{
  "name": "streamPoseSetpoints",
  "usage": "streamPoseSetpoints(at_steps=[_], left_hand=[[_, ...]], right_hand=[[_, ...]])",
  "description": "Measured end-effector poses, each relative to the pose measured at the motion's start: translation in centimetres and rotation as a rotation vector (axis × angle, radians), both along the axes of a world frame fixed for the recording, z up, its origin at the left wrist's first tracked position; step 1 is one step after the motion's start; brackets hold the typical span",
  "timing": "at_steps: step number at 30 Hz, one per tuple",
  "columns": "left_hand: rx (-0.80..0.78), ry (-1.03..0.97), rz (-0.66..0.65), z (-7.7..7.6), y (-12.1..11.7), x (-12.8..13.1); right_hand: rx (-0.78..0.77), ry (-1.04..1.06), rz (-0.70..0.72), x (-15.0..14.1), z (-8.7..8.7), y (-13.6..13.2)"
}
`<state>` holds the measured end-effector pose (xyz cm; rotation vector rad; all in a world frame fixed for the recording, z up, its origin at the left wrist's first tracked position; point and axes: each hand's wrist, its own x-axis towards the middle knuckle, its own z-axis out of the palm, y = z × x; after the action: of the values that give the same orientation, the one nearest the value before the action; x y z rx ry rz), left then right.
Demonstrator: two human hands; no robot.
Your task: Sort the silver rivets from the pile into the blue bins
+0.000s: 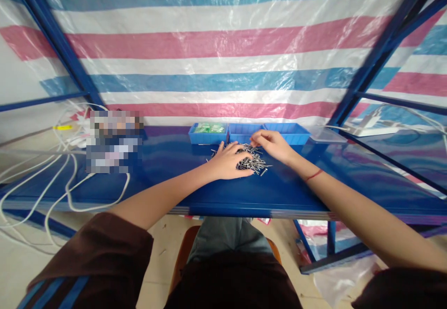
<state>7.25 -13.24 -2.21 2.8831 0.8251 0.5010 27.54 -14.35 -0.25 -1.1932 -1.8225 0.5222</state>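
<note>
A heap of small silvery metal pieces (256, 164), long and thin like screws or nails, lies loose on the blue table. My left hand (231, 162) rests palm down over the heap's left side, fingers spread and thumb stretched along its near edge. Just above the heap's right side is my right hand (274, 145), its fingers curled and their tips drawn together. Whatever sits between those fingertips is hidden or too small to name. Behind both hands stand a middle blue bin (240, 130) and a right blue bin (296, 134).
A left blue bin (207, 138) holds green-and-white packets (209, 128). White cables (71, 192) and a blurred-out patch occupy the table's left end. To the right are a clear plastic lid (328, 135) and a white power strip (373, 125). Blue metal posts frame both sides.
</note>
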Motion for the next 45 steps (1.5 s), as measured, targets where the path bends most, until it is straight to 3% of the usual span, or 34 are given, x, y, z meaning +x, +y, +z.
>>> streamPoseSetpoints(at_steps=[5, 10, 14, 21, 24, 28, 34, 39, 45], left_hand=[[0.121, -0.002, -0.119, 0.3, 2.2, 0.5], [0.093, -0.116, -0.12, -0.6, 2.6, 0.4], [-0.04, -0.219, -0.098, -0.9, 2.4, 0.2], [-0.405, -0.599, 0.068, -0.9, 3.2, 0.4], [-0.465, -0.665, 0.118, -1.1, 3.9, 0.6], [-0.368, -0.661, 0.155, -0.7, 4.0, 0.4], [-0.194, -0.619, 0.25, 0.7, 2.8, -0.4], [-0.272, -0.374, 0.312, -0.2, 2.4, -0.1], [-0.202, -0.313, 0.235, -0.9, 1.9, 0.3]], right_hand=[[0.018, -0.547, 0.093, 2.1, -0.3, -2.9], [0.089, -0.696, 0.072, 2.2, -2.0, -3.3], [0.103, -0.806, 0.0, 1.6, -2.1, -2.0], [0.138, -0.662, 0.073, -0.3, 0.1, 0.6], [0.16, -0.578, 0.11, -1.8, 1.0, 1.9], [0.165, -0.561, 0.164, -3.1, 1.1, 2.3], [0.152, -0.771, 0.137, -3.1, -0.1, 1.0], [0.108, -0.785, 0.15, -3.6, -0.6, 1.4], [0.129, -0.674, 0.102, -4.1, 0.1, 1.5]])
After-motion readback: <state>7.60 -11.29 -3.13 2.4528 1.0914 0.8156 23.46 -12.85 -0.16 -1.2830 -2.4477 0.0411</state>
